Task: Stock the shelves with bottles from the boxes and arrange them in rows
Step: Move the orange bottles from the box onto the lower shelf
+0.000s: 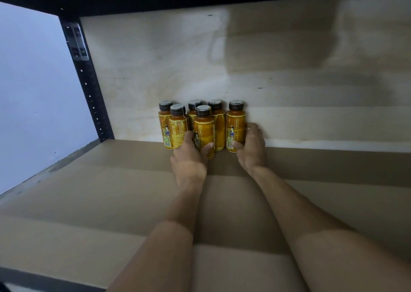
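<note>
Six orange bottles [219, 125] stand clustered against the back of the shelf [111, 191]. The left hand [189, 156] curls its fingers round the front bottle [203, 127]. The right hand [252, 147] grips the rightmost bottle [235, 125].

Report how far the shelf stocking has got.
Done: six orange dark-capped bottles stand at the back of the wooden shelf. In hand: left hand holds the front middle bottle, right hand the rightmost bottle. Left: front row has only two; most shelf space unfilled.

open shelf board [89, 202] spreads left and right of the six bottles [203, 122] (clustered against the back panel [266, 58]).
</note>
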